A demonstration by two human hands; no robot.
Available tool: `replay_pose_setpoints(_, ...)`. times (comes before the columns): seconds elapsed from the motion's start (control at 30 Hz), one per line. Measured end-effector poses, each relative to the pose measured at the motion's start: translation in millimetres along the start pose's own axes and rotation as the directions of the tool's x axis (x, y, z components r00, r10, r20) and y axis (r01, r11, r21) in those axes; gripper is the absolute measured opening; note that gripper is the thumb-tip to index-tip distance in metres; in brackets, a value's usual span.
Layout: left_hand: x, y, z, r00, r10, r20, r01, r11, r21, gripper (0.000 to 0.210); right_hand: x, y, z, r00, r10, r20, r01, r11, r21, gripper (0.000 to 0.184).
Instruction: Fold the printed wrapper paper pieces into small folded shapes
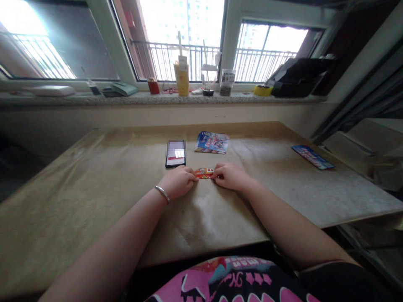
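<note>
Paper [205, 172], red and printed, is on the table [126, 230] before us: we pinch its left end with our left hand [179, 182] and its right end with our right hand [232, 176]. Its print is too small to read; so is the lettering on the blue leaflets [211, 142] beyond, right of the phone [176, 152].

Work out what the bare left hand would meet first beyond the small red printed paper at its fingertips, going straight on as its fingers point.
Probably the bare right hand: the left hand points across the paper toward it, though depth is unclear here.
</note>
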State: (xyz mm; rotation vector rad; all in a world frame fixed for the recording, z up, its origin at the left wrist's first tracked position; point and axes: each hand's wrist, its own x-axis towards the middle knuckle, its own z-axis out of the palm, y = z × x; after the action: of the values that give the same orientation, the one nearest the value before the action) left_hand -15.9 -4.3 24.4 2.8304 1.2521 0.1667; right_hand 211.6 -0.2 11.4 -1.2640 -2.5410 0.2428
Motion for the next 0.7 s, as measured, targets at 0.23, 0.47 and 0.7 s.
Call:
replay_pose_setpoints(0.23,1,-2,0.8,1.0,0.003,-0.027,-0.003,1.0,0.008,0.029,3,17,9,0.999,-0.004,-0.049,0.015,0.973,0.23,0.018)
replay_pose_setpoints(0.47,-2,2,7.0,0.993,0.068,-0.095,-0.064,0.997,0.044,0.039,6,9,16,0.966,0.088,-0.244,-0.051,0.987,0.153,0.021)
replay_pose_setpoints(0.7,-2,4,9.5,0.989,0.083,-0.121,-0.072,0.993,0.095,0.031,7,8,16,0.984,0.037,-0.177,-0.013,0.991,0.134,0.018)
